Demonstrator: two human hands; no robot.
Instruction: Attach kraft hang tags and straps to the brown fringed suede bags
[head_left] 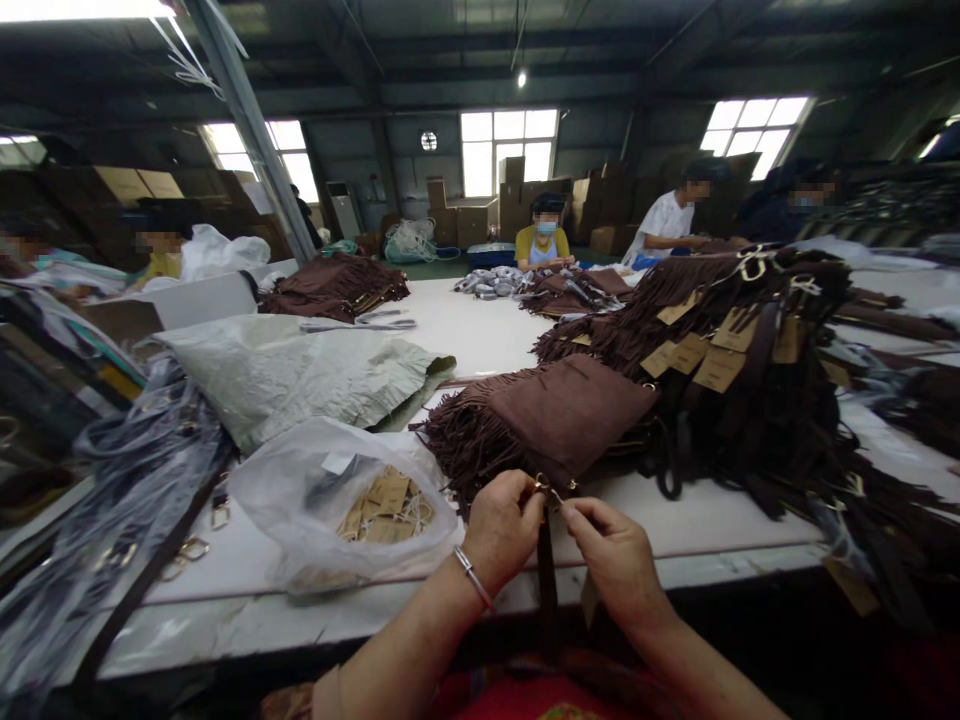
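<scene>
In the head view, my left hand (504, 525) is closed in a pinch at a gold metal clasp (540, 483). A dark brown strap (549, 580) hangs down from the clasp over the table edge. My right hand (619, 555) pinches a thin pale string (556, 495) right beside the clasp. Partly hidden below that hand, a brown paper tag (590, 598) dangles. Just beyond both hands lies a brown fringed bag (577, 410) on a stack of similar ones. To the left, an open plastic bag (285, 500) contains several stringed cardboard tags (386, 505).
A high heap of fringed bags with tags (720, 350) stands at the right. A pale woven sack (300, 370) and plastic-wrapped straps (142, 500) occupy the left. Loose gold buckles (193, 548) lie near the front edge. Several co-workers sit farther back around the white table (480, 335).
</scene>
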